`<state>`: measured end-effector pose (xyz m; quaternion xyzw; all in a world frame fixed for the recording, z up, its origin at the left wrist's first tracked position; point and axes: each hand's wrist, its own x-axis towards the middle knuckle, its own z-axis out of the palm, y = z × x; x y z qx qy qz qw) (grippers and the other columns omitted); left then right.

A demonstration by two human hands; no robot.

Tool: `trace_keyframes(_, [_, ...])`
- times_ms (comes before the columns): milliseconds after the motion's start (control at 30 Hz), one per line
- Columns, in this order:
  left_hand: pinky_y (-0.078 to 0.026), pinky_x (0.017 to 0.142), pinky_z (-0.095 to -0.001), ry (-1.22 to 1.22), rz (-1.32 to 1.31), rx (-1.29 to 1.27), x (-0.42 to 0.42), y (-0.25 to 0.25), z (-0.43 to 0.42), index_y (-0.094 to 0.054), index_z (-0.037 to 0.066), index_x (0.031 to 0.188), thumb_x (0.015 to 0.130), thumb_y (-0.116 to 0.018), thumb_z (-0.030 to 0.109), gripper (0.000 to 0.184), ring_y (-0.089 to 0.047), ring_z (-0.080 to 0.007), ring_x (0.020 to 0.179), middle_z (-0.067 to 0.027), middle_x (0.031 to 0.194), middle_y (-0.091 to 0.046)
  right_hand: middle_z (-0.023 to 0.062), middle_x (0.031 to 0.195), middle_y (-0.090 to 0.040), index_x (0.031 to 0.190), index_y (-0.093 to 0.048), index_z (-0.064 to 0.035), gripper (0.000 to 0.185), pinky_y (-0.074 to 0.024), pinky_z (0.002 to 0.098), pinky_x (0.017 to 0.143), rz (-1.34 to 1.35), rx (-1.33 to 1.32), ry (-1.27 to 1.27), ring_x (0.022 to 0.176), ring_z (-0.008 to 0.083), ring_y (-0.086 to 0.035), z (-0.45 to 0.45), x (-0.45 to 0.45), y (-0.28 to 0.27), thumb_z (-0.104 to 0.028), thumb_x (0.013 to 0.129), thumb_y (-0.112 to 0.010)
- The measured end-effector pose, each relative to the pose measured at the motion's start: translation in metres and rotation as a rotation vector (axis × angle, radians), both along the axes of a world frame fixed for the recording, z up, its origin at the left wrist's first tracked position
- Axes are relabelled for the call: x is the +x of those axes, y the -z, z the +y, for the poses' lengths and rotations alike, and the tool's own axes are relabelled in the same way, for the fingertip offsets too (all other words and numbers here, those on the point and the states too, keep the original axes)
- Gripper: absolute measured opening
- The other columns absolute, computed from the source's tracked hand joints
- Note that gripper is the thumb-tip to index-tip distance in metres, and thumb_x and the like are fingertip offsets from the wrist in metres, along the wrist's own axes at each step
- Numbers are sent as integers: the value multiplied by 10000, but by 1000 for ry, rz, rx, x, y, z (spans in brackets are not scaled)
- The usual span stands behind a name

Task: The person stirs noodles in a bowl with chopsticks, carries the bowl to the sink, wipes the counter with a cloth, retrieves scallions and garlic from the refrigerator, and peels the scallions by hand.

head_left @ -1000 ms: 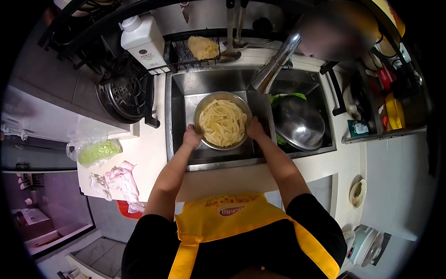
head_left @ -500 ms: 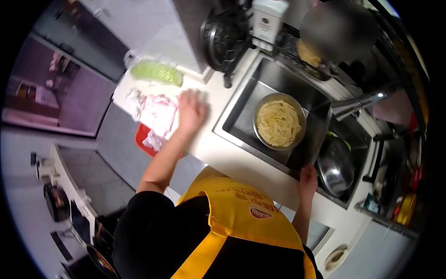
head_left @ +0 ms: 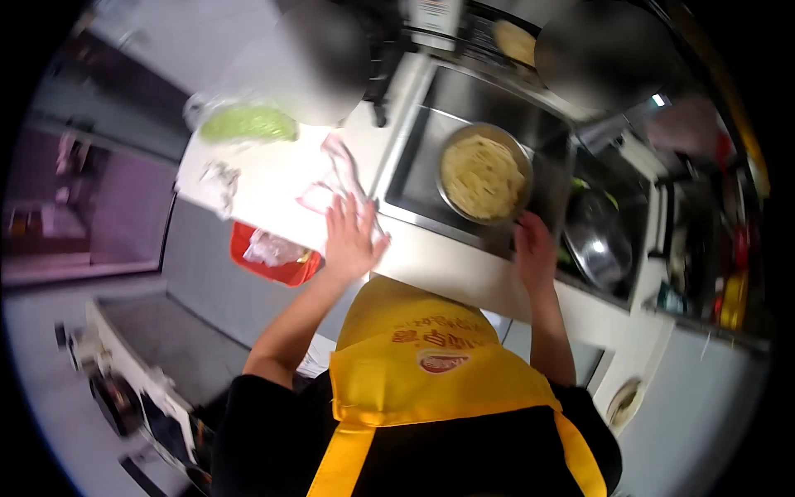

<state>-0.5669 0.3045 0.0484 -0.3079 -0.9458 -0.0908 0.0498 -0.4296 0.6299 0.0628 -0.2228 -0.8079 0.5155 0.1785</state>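
Note:
My left hand (head_left: 354, 242) lies flat on the white counter with its fingers spread. Its fingertips touch a crumpled pink-and-white cloth (head_left: 341, 166), which stretches away beyond them. My right hand (head_left: 537, 248) is over the front edge of the sink (head_left: 422, 157), fingers loosely bent and seemingly holding nothing. Close to its fingertips is the rim of a round metal bowl (head_left: 484, 174) full of pale yellow strips in the sink. Whether the fingers touch that rim I cannot tell.
A plastic-wrapped green vegetable (head_left: 248, 124) and a crumpled clear wrapper (head_left: 219, 186) lie on the counter. Below its edge is a red bin (head_left: 290, 272) with a bag inside. An upturned metal bowl (head_left: 598, 240) sits in the right basin. A white bottle (head_left: 435, 21) stands behind the sink.
My left hand has come closer to my body and right, and the pink-and-white cloth has shifted right with it. My right hand has moved forward toward the bowl of strips. The view has shifted.

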Motion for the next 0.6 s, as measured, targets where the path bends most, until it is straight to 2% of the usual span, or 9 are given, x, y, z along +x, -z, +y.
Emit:
trace_keyframes(67, [-196,1082,-625,364,-195,-46,40,-12,13,-355,86,1422,819,-637,455,761,-223,-540,1331,-317,1437,-283,120,1045,-648,1206,-566,-28,345,-522,304,734,-27,94,27,868,201,-646,-7,0,-10,-155,895,-645])
trace_keyframes(100, [-196,1082,-625,447,-203,-44,45,-13,11,-355,86,1422,819,-637,455,761,-223,-540,1331,-317,1437,-283,133,1050,-644,1202,-567,-33,348,-527,317,733,-25,142,33,861,228,-650,-8,5,-19,-160,888,-647])
trace_keyframes(167, [-194,1095,-610,804,-274,-184,18,-14,3,-297,63,1449,783,-687,447,861,-228,-521,1339,-310,1456,-255,155,1066,-637,1198,-569,-39,352,-536,342,737,-45,197,75,863,271,-655,-5,20,-32,-162,878,-648])
trace_keyframes(200, [-210,1088,-601,762,-380,-188,-3,-30,16,-340,38,1416,711,-756,433,909,-245,-530,1319,-296,1463,-251,164,1077,-634,1197,-569,-40,352,-539,354,741,-70,194,114,873,285,-656,-3,32,-35,-161,876,-646])
trace_keyframes(267, [-234,1065,-600,885,-336,-136,-14,-29,38,-367,21,1389,653,-801,419,942,-289,-524,1281,-292,1434,-286,171,1092,-630,1194,-567,-32,342,-537,366,752,-145,147,212,899,294,-656,-1,59,-39,-166,886,-628])
trace_keyframes(400, [-227,1048,-603,1082,-339,-163,23,-11,118,-366,1,1378,648,-793,445,955,-320,-504,1251,-288,1394,-322,167,1077,-630,1183,-571,-40,338,-530,370,740,-191,212,428,884,306,-653,0,123,-22,-178,880,-628])
trace_keyframes(533, [-205,1038,-613,1154,-310,-179,91,3,203,-346,-1,1392,717,-722,483,912,-311,-505,1235,-292,1391,-305,160,1048,-637,1155,-578,-44,326,-526,373,728,-228,181,664,842,320,-652,-16,191,-8,-194,871,-636])
trace_keyframes(600, [-213,1032,-618,1231,-243,-55,122,13,243,-338,1,1398,755,-691,474,873,-307,-513,1233,-301,1390,-299,160,1047,-640,1142,-578,-40,316,-529,375,701,-280,169,739,813,314,-657,-26,225,1,-190,870,-640])
